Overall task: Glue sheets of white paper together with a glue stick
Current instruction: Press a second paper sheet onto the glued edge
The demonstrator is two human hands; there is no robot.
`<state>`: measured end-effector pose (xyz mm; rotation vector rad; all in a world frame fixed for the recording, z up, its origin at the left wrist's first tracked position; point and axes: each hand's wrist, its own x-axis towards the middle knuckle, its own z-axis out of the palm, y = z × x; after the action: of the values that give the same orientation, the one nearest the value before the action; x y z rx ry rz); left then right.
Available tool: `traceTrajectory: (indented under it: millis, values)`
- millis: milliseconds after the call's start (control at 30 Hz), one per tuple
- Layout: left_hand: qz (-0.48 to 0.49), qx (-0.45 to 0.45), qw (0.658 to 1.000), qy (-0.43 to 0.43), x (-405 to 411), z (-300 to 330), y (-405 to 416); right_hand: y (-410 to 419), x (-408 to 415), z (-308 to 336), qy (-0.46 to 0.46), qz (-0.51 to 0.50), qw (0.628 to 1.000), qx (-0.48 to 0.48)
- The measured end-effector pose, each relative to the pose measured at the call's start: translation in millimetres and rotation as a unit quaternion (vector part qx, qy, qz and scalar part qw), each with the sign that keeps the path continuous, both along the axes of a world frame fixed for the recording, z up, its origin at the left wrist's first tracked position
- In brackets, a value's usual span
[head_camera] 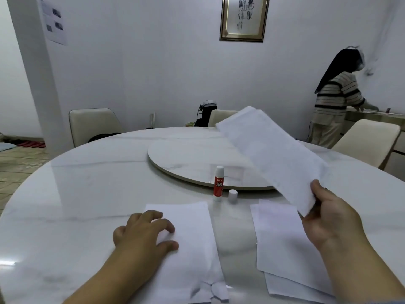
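Lifted sheet (271, 154): light and floppy, we judge; our right hand (328, 216) pinches its near edge, fingers closed on it.
Flat sheet (192, 249): our left hand (142, 235) rests on it, fingers spread.
Glue stick (218, 183): upright, uncapped, cap (232, 195) beside.
Surface (87, 183): glossy, likely slippery.
Room: 1 person (337, 99) stands at the far right.

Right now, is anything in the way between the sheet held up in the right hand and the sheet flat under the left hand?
Nothing visible blocks it. The held sheet in the right hand is in the air; the glue stick and its cap stand beyond the flat sheet, off the path. The left hand rests on that sheet's left part.
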<state>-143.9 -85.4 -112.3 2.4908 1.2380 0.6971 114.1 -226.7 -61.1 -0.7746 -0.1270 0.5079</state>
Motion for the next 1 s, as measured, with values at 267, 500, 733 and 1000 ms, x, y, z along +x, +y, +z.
traceTrajectory:
  millis: [267, 500, 733, 1000]
  values:
    - [0.104, 0.001, 0.928, -0.358, -3.7, 13.3, 12.2, 2.7, -33.2, 3.4, -0.234, 0.087, 0.950, -0.190]
    - [-0.064, 0.129, 0.963, -0.228, 0.7, 11.9, -2.0, 18.0, -61.6, -7.2, -0.256, 0.162, 0.919, -0.251]
    - [-0.075, 0.093, 0.993, 0.003, 7.8, -6.5, -0.5, 14.8, -62.6, -3.3, -0.051, 0.315, 0.929, -0.188]
    - [-0.146, -0.087, 0.985, -0.015, 10.6, 19.7, -0.1, 19.4, -71.7, -7.5, -0.044, 0.357, 0.921, -0.151]
